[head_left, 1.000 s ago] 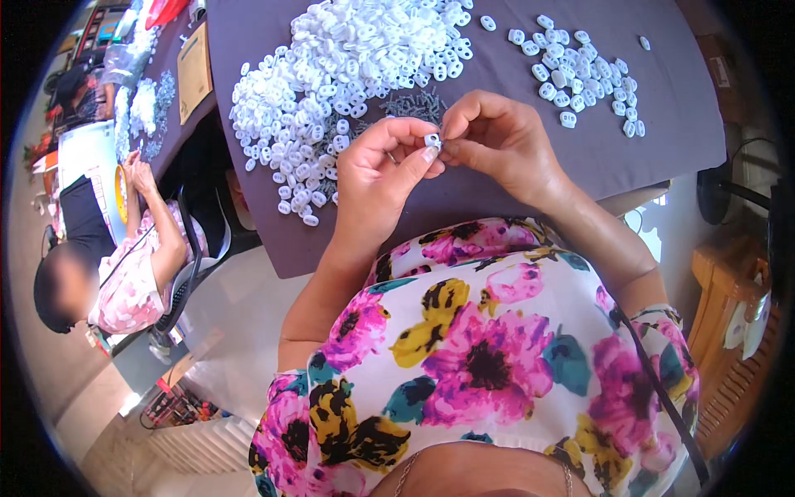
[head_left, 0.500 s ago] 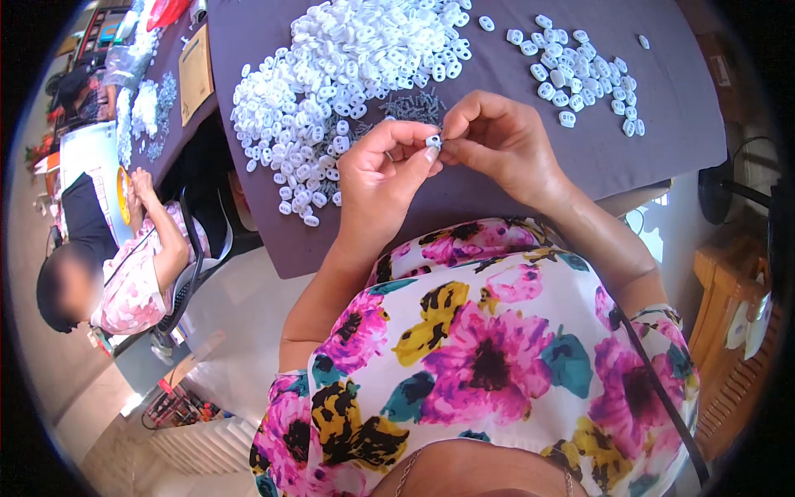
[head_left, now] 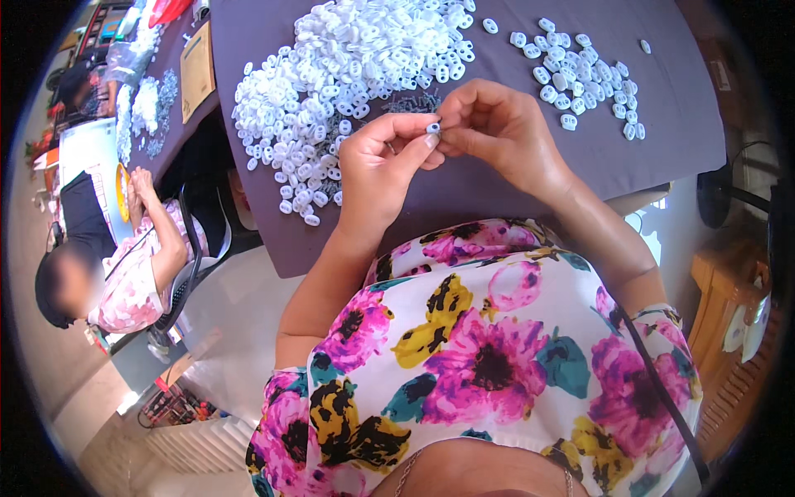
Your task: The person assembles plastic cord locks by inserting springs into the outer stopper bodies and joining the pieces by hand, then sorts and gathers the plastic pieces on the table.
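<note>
Between thumb and forefinger, my left hand pinches a small white oval plastic piece with a dark opening in it. The fingers of my right hand are pinched together against the same piece from the right. Whether they also grip some tiny part cannot be made out. Just beyond my hands lies a small heap of thin dark grey pins, partly covered by them. Left of it and behind spreads a large pile of white oval pieces, each with two holes.
A smaller group of white pieces lies at the right on the dark tablecloth. To the left, a person sits at another table with a yellow round item. A wooden stool stands at the right.
The white piece has turned in my fingertips and moved slightly up. My right fingers have shifted a little and stay close to my left ones.
</note>
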`<state>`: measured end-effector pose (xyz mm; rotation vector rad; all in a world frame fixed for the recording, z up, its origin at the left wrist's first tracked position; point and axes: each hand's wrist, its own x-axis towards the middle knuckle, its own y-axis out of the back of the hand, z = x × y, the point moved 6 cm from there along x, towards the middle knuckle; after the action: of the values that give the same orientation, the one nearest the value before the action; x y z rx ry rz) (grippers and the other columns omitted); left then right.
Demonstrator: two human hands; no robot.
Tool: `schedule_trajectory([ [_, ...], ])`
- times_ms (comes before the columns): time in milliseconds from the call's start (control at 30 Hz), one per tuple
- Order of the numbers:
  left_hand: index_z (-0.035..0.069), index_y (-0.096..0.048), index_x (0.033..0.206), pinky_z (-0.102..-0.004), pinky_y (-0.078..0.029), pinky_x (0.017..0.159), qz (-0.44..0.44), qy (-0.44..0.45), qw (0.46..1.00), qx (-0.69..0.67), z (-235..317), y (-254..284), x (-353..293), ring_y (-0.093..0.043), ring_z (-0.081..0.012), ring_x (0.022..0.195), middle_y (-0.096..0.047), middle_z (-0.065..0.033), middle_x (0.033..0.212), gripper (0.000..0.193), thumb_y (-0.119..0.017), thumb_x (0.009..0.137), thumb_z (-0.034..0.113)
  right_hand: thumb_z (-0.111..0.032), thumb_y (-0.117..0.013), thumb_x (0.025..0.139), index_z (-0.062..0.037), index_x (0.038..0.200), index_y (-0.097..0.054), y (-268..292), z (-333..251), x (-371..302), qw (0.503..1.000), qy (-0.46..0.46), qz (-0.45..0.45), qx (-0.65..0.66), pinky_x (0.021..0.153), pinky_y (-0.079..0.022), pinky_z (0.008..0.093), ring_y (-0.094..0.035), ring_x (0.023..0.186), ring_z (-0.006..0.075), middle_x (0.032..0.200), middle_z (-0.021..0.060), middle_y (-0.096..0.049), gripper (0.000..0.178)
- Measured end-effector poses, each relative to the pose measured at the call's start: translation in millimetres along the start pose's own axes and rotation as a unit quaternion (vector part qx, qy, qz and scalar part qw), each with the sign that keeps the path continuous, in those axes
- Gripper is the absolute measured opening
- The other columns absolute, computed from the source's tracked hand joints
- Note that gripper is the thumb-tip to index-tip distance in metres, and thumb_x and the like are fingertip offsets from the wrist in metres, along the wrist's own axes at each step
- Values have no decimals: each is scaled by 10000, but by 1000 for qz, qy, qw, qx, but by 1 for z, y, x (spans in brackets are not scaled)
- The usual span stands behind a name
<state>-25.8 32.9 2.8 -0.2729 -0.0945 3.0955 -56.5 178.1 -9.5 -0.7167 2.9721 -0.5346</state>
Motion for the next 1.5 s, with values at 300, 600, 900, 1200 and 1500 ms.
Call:
schedule_trajectory([
  [300,-31,-541,1216,-217,-531,652,-37,44,998,11,-2,-3,-4,-622,-91,688,-657,-71,838,402,-636,826,-25,-13,-602,878,1,1043,-606,18,3,4,995,-87,-18,-35,696,-503,233,-609,777,101,882,35,-639,166],
  [600,-10,-437,1316,-217,-508,644,-77,50,995,36,-5,-10,-6,-606,-85,687,-643,-66,819,539,-622,811,-49,36,-633,809,6,917,-629,1,0,3,982,-53,-137,-122,726,-477,246,-591,784,96,846,32,-646,112],
  [900,8,-646,1041,-260,-492,690,16,-173,921,348,18,22,36,-610,-133,741,-639,-68,903,189,-621,855,33,0,-577,860,3,992,-622,21,6,1,978,-118,-94,-144,637,-478,220,-565,714,71,828,9,-612,139],
  [1200,60,-624,875,-407,-483,682,-43,-232,793,562,23,1,63,-605,-320,791,-570,-108,866,122,-676,765,62,-49,-538,924,-21,981,-562,30,16,1,990,-117,-62,-45,650,-504,228,-597,729,85,801,15,-586,68],
  [1500,57,-612,883,-408,-482,691,-42,-210,798,564,26,3,58,-604,-329,805,-570,-115,896,130,-675,770,70,-65,-540,927,-30,956,-556,34,17,3,992,-113,-49,-18,643,-504,226,-603,720,90,785,24,-596,48],
])
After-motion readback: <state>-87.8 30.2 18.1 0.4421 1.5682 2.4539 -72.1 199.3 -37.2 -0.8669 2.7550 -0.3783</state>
